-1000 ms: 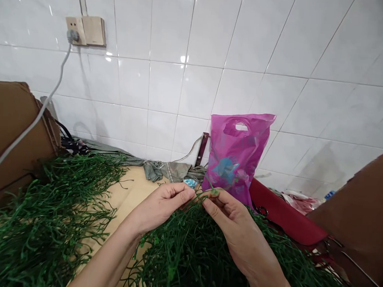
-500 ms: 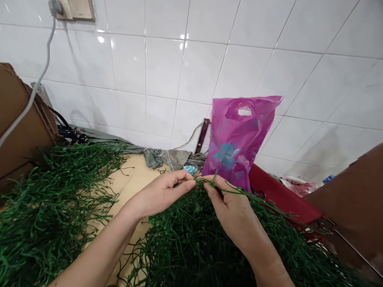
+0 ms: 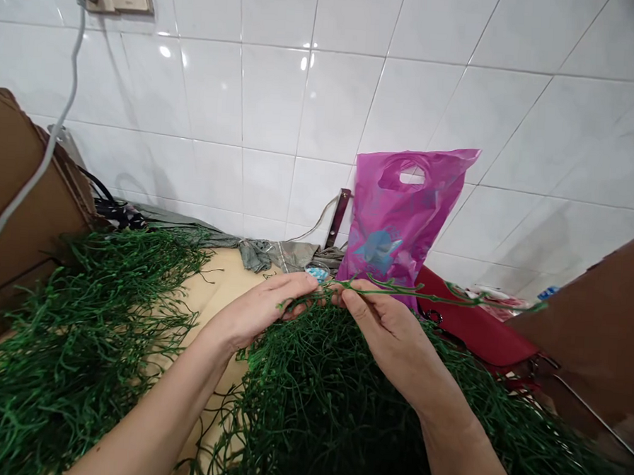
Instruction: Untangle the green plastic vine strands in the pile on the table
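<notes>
My left hand and my right hand meet above a heap of dark green artificial vine strands. A single thin green plastic vine stem runs from between my fingers out to the right, across the front of the bag. My right thumb and fingers pinch it. My left fingers close on the stem's near end, partly hiding it. A second heap of the same strands lies to the left of my left arm.
A pale wooden tabletop shows between the heaps. Behind stand a magenta plastic bag and a red bag. Brown cardboard rises at the left, another sheet at the right. White tiles and a plugged-in cord form the back.
The vine stem has lifted and now stretches straight to the right from my hands. My left hand has turned flatter, and the view has tilted downward.
</notes>
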`<state>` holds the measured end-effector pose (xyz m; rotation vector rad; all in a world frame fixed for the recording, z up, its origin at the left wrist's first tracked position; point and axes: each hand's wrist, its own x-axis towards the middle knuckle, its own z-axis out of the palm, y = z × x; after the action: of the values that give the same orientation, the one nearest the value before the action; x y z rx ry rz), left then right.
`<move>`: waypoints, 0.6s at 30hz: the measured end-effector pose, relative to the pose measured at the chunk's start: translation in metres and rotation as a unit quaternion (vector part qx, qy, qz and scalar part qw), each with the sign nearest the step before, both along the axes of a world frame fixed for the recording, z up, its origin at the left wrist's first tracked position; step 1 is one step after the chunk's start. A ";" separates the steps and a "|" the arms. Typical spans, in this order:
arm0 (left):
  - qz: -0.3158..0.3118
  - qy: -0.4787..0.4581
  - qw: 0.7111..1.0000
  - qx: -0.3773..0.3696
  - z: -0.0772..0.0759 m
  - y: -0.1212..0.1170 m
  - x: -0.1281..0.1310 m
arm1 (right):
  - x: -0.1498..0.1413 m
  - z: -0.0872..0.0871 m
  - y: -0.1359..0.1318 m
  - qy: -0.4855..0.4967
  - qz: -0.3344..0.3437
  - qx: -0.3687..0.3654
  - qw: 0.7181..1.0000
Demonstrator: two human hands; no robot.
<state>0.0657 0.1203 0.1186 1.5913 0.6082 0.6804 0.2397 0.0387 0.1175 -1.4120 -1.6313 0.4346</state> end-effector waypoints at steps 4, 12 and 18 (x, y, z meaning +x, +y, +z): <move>-0.021 0.065 0.993 0.092 0.005 -0.004 -0.003 | -0.005 0.000 0.001 0.034 -0.034 0.002 0.999; 0.010 0.093 0.983 0.160 0.002 -0.003 -0.001 | -0.005 -0.007 0.005 0.075 -0.016 0.005 0.997; -0.005 0.090 0.988 0.125 -0.003 0.007 -0.003 | -0.006 -0.007 0.007 0.036 -0.010 0.013 0.999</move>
<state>0.0622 0.1271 0.1158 1.9022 0.6672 0.6283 0.2339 0.0454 0.1104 -1.3777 -1.5572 0.4469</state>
